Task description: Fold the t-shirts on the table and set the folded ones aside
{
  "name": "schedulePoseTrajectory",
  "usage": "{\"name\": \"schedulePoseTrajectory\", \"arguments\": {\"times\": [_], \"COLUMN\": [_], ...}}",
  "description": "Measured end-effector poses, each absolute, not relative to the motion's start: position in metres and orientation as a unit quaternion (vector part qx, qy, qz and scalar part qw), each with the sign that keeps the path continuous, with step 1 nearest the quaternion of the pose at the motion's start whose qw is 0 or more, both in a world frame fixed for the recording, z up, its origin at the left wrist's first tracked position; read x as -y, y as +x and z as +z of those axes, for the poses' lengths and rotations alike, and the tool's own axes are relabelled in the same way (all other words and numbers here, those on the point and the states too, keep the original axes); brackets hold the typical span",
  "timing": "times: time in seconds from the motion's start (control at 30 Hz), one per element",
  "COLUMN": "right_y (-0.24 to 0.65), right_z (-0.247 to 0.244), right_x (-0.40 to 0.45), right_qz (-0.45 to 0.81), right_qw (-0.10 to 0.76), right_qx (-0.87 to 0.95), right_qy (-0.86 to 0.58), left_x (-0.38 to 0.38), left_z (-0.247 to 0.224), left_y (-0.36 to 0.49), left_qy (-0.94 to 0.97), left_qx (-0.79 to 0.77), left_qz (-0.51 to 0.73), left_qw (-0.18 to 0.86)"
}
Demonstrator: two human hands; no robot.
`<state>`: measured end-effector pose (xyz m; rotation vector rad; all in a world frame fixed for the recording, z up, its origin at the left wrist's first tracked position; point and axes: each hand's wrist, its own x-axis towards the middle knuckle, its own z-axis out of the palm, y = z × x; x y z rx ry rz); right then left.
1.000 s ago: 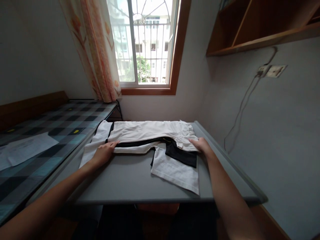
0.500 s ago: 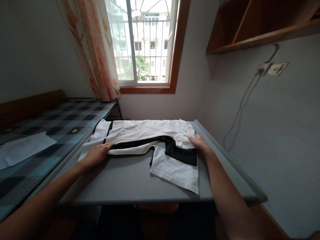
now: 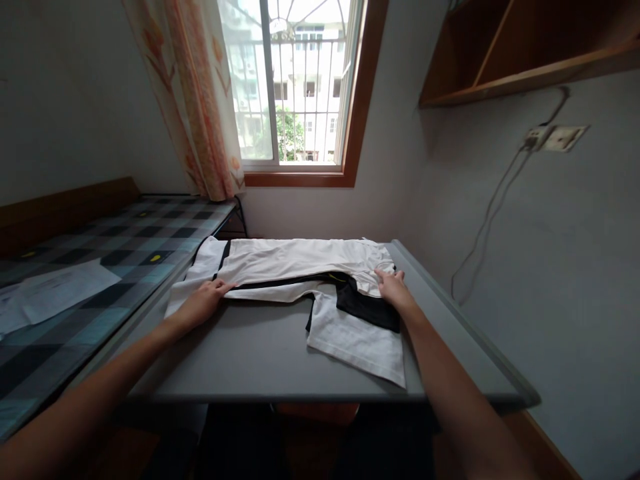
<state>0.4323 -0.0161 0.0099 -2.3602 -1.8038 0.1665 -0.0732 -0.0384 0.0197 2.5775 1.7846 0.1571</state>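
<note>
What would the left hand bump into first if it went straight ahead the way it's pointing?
Probably the top white cloth: the left hand points rightward and slightly away, its fingertips seemingly at the cloth's edge, though their exact height is unclear.

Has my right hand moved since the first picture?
Yes. Judged against the right edge of the table, your right hand has moved slightly to the left, farther in over the white cloth.
</note>
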Motion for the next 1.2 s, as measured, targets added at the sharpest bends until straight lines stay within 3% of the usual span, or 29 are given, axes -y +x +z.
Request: {"name": "schedulePoseTrajectory", "arguments": {"times": [0.7, 1.0, 1.2], "right_y": [0.39, 0.386, 0.397], "right_z": [0.001, 0.011, 0.014], "right_x": [-0.045, -0.024, 0.007], "right_qz": [-0.024, -0.027, 0.031], "right_qw": [0.135, 0.074, 0.08], "right_qx": [0.583, 0.59, 0.601], "right_qy": [-0.8, -0.804, -0.795], "left_x": [-0.072, -0.06, -0.042], "left_z": [0.008, 0.016, 0.027], "left_y": [-0.055, -0.068, -0.102], "left_qy": [0.736, 0.77, 0.8], "left_qx": [-0.67, -0.622, -0.578], "left_qz": [0.065, 0.013, 0.036], "left_qw": [-0.07, -0.139, -0.158]}}
